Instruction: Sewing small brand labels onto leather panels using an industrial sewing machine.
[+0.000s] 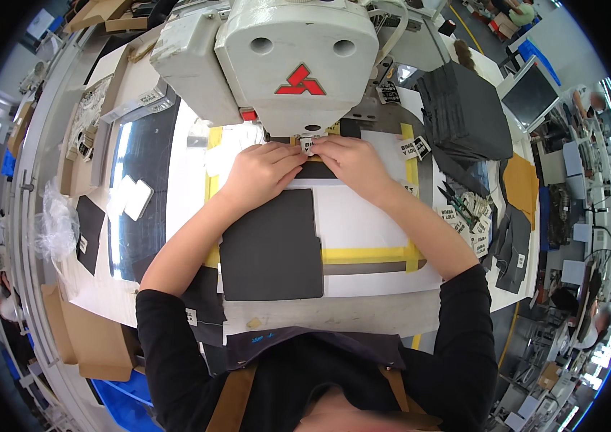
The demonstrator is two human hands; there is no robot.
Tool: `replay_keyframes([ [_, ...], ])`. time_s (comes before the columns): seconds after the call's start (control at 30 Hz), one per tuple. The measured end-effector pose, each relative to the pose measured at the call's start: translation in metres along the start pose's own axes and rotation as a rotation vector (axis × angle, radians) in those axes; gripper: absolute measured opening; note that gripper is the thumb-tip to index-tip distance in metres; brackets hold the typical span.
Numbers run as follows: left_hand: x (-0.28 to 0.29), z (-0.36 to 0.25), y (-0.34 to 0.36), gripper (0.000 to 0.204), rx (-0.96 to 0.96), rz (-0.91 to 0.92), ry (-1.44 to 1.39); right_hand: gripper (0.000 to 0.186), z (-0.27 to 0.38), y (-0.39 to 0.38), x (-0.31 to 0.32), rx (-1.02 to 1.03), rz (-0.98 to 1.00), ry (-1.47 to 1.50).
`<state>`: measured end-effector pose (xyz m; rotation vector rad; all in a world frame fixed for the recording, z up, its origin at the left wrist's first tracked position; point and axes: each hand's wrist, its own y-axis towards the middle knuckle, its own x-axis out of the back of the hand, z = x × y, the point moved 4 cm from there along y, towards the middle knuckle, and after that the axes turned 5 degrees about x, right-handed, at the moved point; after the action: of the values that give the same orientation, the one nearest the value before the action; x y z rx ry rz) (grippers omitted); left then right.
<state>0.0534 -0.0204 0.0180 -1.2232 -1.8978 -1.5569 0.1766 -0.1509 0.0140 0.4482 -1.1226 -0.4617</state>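
Observation:
Under the head of a white sewing machine point(298, 57), a small white label point(307, 146) with dark print lies on a dark strip point(314, 170). My left hand point(266, 171) is closed, its fingertips at the label's left edge. From the other side, the fingers of my right hand point(352, 164) pinch the label's right edge. The fingers partly cover the label, and the needle area is hard to make out. Nearer to me, a flat dark grey panel point(271, 245) lies on the white work plate point(359, 223), apart from both hands.
Yellow tape point(367, 255) marks the plate. At right stand a stack of dark pieces point(464, 108), scissors point(457, 204) and a pile of loose labels point(475, 230). Open cardboard boxes point(89, 331) and a clear plastic bag point(55, 223) are on the left. A monitor point(530, 93) stands far right.

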Motion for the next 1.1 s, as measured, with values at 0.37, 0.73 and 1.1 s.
replay_keyframes([
  [0.37, -0.003, -0.005, -0.003, 0.036, -0.11, 0.137, 0.172, 0.015, 0.002, 0.005, 0.0, 0.033, 0.024, -0.087],
  [0.73, -0.001, -0.013, -0.002, 0.05, -0.006, 0.259, 0.225, 0.019, 0.009, -0.005, 0.026, 0.039, 0.159, -0.279],
  [1.1, -0.002, -0.01, -0.005, 0.047, 0.062, 0.279, 0.122, 0.037, 0.024, -0.024, 0.019, 0.052, 0.196, -0.351],
])
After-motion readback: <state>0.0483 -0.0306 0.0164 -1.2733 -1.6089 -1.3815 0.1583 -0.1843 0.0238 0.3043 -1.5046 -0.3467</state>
